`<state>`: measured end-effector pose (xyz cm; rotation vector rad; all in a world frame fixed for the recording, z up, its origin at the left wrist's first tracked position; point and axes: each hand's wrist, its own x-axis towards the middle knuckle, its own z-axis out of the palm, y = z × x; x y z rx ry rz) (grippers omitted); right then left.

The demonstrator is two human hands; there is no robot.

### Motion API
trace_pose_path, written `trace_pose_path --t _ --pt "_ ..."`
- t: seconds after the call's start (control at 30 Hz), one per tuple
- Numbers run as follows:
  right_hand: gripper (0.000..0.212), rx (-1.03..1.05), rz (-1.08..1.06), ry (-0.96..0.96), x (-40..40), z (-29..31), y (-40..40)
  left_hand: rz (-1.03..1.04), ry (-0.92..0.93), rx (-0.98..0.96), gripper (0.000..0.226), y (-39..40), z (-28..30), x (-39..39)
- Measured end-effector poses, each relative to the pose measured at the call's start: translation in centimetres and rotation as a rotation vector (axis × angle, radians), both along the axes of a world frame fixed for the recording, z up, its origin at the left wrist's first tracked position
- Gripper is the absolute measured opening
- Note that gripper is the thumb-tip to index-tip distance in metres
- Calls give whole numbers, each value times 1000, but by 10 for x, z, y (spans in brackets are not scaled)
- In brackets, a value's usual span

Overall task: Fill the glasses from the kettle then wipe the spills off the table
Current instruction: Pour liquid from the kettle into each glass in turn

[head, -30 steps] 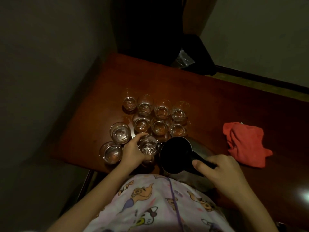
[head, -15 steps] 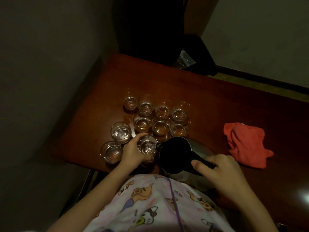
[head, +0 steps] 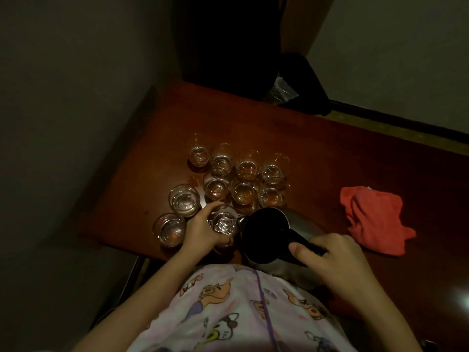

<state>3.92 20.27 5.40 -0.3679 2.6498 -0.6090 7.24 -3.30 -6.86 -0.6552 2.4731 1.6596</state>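
A steel kettle with a black lid (head: 266, 235) is tilted left, its spout over a small clear glass (head: 224, 224) near the table's front edge. My right hand (head: 330, 260) grips the kettle's black handle. My left hand (head: 200, 229) wraps around that glass, whose water surface glitters. Two wider glasses with water, one (head: 184, 200) behind the other (head: 168, 228), stand to its left. Several more small glasses (head: 243, 177) stand in two rows behind. A red cloth (head: 373, 219) lies crumpled on the right.
The dark red wooden table (head: 317, 153) ends just left of the wide glasses and at its front edge near my body. A dark chair or bag (head: 302, 82) stands behind the far edge. A wall runs along the left.
Almost nothing has moved; the kettle stays tilted over the held glass and the water surface in the glass keeps glittering.
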Motion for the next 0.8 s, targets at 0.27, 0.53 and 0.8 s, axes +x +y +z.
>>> trace_pose_path --t 0.27,0.53,0.8 --pt "64 8 19 13 0 0 1 8 -2 -1 79 0 -5 1" --pt "61 21 39 10 0 0 1 8 5 -3 78 1 -4 2" --pt "57 29 35 15 1 0 0 17 3 -3 80 0 -9 4"
